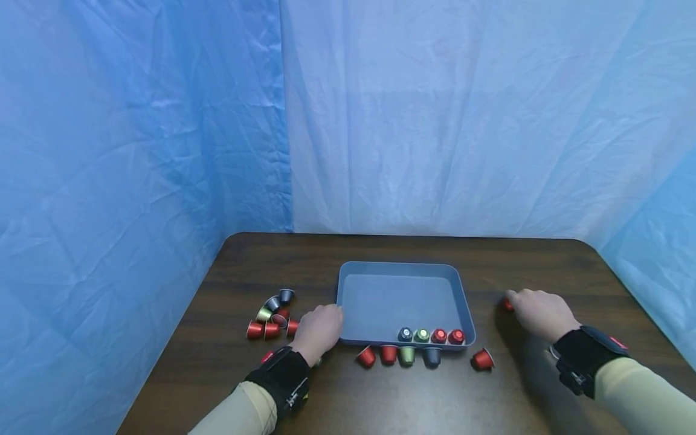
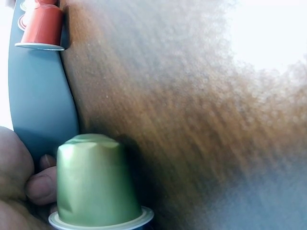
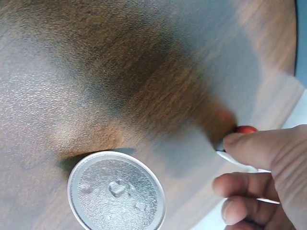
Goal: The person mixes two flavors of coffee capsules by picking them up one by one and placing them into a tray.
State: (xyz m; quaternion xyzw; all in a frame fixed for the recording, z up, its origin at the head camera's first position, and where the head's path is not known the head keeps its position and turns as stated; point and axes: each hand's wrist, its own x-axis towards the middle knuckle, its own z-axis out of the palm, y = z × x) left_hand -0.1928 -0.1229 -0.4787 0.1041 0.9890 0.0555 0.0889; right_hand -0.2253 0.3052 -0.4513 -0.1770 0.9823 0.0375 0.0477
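My left hand (image 1: 319,328) is at the left edge of a blue-grey tray (image 1: 399,296), its curled fingers gripping the rim near the front corner. Close by that wrist stands a green coffee capsule (image 2: 93,182), mostly hidden by the hand in the head view. On the right side of the table my right hand (image 1: 541,313) pinches a red coffee capsule (image 3: 246,129) between thumb and fingers; its pale rim shows under the thumb. Beneath the right wrist is another capsule (image 3: 117,191), foil lid toward the camera. Inside the tray, several capsules (image 1: 422,335) line the front wall.
A row of capsules (image 1: 388,354) runs along the tray's front outer side, in red, green and dark blue. One red capsule (image 1: 482,360) lies off its front right corner. Left of the tray is a mixed cluster (image 1: 272,330). Blue sheets (image 1: 413,121) hang behind the table.
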